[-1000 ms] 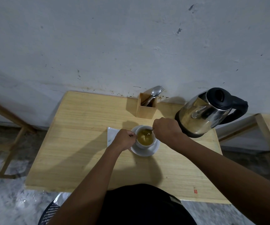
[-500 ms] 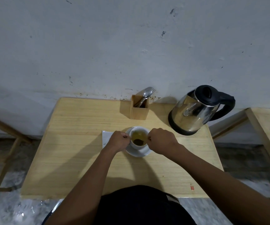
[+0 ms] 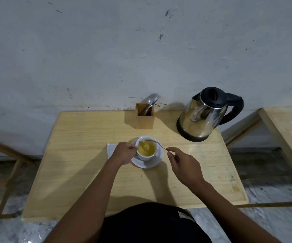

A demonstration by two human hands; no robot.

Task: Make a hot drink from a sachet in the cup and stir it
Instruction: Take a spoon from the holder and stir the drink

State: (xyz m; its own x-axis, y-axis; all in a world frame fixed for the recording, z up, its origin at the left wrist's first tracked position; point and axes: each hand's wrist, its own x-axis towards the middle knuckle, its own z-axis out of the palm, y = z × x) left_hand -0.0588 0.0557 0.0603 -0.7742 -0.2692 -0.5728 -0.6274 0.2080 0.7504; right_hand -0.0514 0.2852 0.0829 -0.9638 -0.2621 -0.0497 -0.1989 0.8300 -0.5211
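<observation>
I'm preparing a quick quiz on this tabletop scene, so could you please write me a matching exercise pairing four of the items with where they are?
Things:
1. spoon
2. kettle
3. cup
4. wooden holder

Places:
A. at the back edge of the table, by the wall, with cutlery standing in it
B. on a white saucer, steadied by the left hand
C. far right part of the table, handle pointing right
D. held by the right hand, bowl dipped into the yellow drink

Pairs: 1-D, 2-C, 3-B, 4-A
</observation>
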